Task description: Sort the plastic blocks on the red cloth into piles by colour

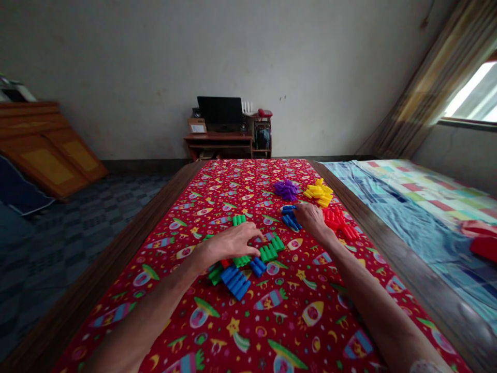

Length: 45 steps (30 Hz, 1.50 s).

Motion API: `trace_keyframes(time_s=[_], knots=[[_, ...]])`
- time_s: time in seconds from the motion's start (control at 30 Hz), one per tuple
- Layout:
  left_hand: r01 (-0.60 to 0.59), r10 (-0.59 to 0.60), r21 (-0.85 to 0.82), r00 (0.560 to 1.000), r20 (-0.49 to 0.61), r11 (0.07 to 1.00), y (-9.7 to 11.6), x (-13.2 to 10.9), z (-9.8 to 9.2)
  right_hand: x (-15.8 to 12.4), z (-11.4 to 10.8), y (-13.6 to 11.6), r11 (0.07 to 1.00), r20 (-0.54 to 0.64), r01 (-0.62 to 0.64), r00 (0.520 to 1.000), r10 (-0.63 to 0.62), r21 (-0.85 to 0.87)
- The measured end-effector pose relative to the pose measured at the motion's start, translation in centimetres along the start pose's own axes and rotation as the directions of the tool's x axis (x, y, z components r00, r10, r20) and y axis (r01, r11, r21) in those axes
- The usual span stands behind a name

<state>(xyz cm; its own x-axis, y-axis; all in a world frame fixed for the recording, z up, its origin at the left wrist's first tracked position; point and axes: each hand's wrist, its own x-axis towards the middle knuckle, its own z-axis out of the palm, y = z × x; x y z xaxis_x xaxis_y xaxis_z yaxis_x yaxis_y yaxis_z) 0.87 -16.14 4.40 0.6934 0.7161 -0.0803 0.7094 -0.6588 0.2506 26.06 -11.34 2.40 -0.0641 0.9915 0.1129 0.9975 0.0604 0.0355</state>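
Note:
My left hand [238, 239] reaches over a group of ribbed green plastic building blocks [269, 249], thumb and fingers apart. Its palm hides part of the group. Just below lie blue blocks [235, 282] and a smaller blue block [258, 267], with a bit of red [225, 263] showing beside my wrist. Further right, my right hand [309, 215] is closed at the small pile of blue blocks [291, 221], its fingertips pinching the end of one. Red blocks [341, 223] lie right beside that hand, partly behind it.
Purple blocks [286, 190] and yellow blocks [319, 192] sit in piles beyond my right hand. A red patterned cloth [267, 331] covers the table, leaving its dark wooden edge [155, 199] bare. A bed [404, 207] adjoins the right side. A desk with a monitor [220, 111] stands against the far wall.

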Motion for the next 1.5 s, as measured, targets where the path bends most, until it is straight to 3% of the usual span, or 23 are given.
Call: trace_keyframes(time_s=[0.1,0.2,0.33,0.4,0.5,0.53,0.6,0.67,0.73,0.83,0.9,0.97,1.03,1.13,1.27,1.4,1.5], knots=[[-0.046,0.041,0.046,0.995,0.091,0.998,2.2,-0.3,0.5,-0.2,-0.6,-0.6,0.999,-0.044,0.044,0.998,-0.043,0.023],[-0.011,-0.004,0.115,0.992,0.128,0.993,3.7,-0.5,1.4,-1.1,-1.5,-1.6,0.982,-0.159,0.171,0.975,-0.156,0.081],[-0.007,0.001,0.077,0.997,0.075,0.997,3.2,-0.2,2.2,-3.0,-2.8,-3.3,0.921,-0.181,0.337,0.935,-0.304,0.196],[0.011,-0.011,-0.041,1.000,0.012,0.999,1.8,0.3,1.9,-3.7,-2.9,-4.0,0.831,-0.127,0.455,0.890,-0.438,0.320],[0.056,-0.102,-0.372,0.989,-0.105,0.927,-0.8,1.4,1.4,-4.1,-2.0,-4.9,0.566,-0.171,0.592,0.763,-0.624,0.574],[0.048,-0.146,-0.501,0.976,-0.159,0.864,-1.5,1.8,1.3,-4.1,-1.6,-5.2,0.491,-0.218,0.604,0.742,-0.634,0.627],[-0.004,-0.257,-0.717,0.932,-0.255,0.697,-2.2,2.5,1.5,-4.0,-0.7,-5.8,0.435,-0.308,0.599,0.760,-0.572,0.672],[-0.064,-0.345,-0.830,0.889,-0.300,0.555,-2.1,2.9,1.8,-3.8,-0.2,-6.3,0.480,-0.346,0.572,0.805,-0.481,0.665],[-0.098,-0.368,-0.851,0.872,-0.324,0.516,-1.4,3.0,1.9,-3.5,-0.3,-6.2,0.568,-0.344,0.541,0.839,-0.423,0.621],[-0.095,-0.306,-0.705,0.855,-0.420,0.702,-0.5,2.4,0.9,-2.7,-1.5,-4.5,0.765,-0.314,0.439,0.894,-0.319,0.471],[-0.050,-0.208,-0.508,0.875,-0.438,0.860,-0.1,1.4,-0.2,-1.8,-2.1,-2.6,0.903,-0.272,0.258,0.948,-0.167,0.344],[-0.027,-0.086,-0.317,0.937,-0.338,0.948,0.4,-0.2,-0.9,-0.9,-2.2,-0.6,0.976,-0.189,0.053,0.982,-0.012,0.214],[-0.045,0.017,-0.172,0.987,-0.161,0.984,0.8,-2.4,-0.6,-0.2,-1.7,0.9,0.992,-0.076,-0.049,0.995,0.058,0.114],[-0.113,0.112,0.013,0.994,0.002,0.994,1.1,-6.2,1.6,0.3,-0.6,2.0,0.998,0.051,-0.044,0.998,0.041,0.055],[-0.142,0.147,0.081,0.988,-0.055,0.987,0.6,-9.8,4.9,0.1,-0.7,2.2,0.997,0.080,0.007,0.997,-0.013,0.077],[-0.109,0.101,-0.043,0.983,-0.153,0.993,0.2,-8.9,5.2,-0.5,-2.5,2.1,0.988,-0.053,0.041,0.998,-0.034,0.147],[0.015,-0.088,-0.246,0.953,-0.290,0.969,0.1,-6.1,3.9,-1.5,-3.3,0.6,0.932,-0.190,0.214,0.968,-0.163,0.291]])
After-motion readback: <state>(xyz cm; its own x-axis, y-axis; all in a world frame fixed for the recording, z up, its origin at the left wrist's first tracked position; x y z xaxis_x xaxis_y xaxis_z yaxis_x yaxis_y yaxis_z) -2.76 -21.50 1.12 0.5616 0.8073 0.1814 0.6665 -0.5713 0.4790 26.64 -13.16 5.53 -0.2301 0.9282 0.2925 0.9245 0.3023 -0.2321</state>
